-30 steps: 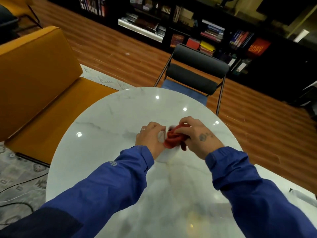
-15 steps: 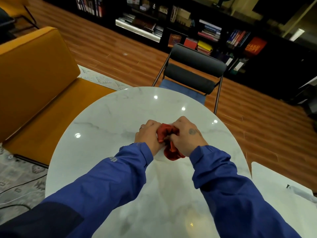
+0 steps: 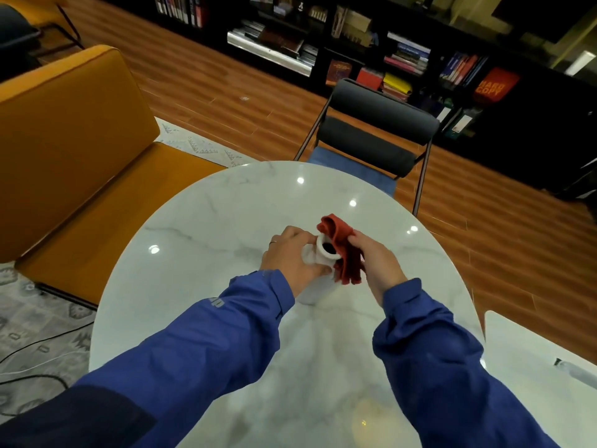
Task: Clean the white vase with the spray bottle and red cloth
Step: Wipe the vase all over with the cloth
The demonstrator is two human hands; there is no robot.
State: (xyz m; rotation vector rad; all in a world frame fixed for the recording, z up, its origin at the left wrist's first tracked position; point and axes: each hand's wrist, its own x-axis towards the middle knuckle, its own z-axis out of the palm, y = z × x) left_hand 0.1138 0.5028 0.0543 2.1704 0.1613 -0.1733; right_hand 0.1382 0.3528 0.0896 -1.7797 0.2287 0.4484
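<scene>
A small white vase (image 3: 319, 255) stands upright on the round marble table (image 3: 210, 240), its dark mouth facing up. My left hand (image 3: 289, 257) wraps around the vase from the left. My right hand (image 3: 378, 263) grips a red cloth (image 3: 342, 250) that lies against the vase's right side and rises above its rim. Most of the vase body is hidden by my hands and sleeve. No spray bottle is in view.
A black chair with a blue seat (image 3: 374, 137) stands behind the table. An orange sofa (image 3: 71, 150) is at the left. A white surface (image 3: 533, 360) with a small grey object (image 3: 578, 371) is at the lower right. Bookshelves (image 3: 371, 50) line the back wall.
The cloth covered the vase top half a second ago; now it has shifted to the vase's right side, exposing the mouth. My right hand turned and moved right.
</scene>
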